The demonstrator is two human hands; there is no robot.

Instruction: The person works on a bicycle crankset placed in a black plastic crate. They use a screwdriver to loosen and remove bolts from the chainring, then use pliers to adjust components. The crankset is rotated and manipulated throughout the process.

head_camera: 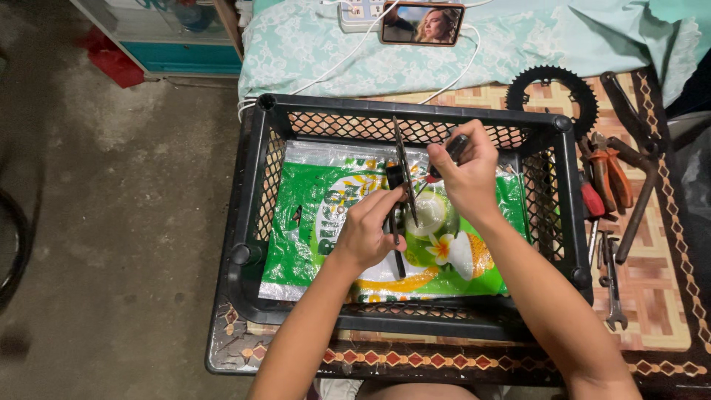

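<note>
My left hand (368, 231) grips a dark metal bicycle part (402, 194), a thin toothed disc seen edge-on with an arm hanging below, upright over a black plastic crate (252, 215). My right hand (466, 174) is closed around a tool with a dark and red handle (453, 150), its tip meeting the part near the middle. A green printed plastic sack (318, 222) lines the crate floor under both hands.
The crate stands on a patterned low table (652, 296). To the right lie a black chainring (552, 92), orange-handled pliers (611, 174), a hammer (637, 200) and wrenches (613, 285). A phone (422, 23) and power strip sit on the cloth behind. Concrete floor on the left.
</note>
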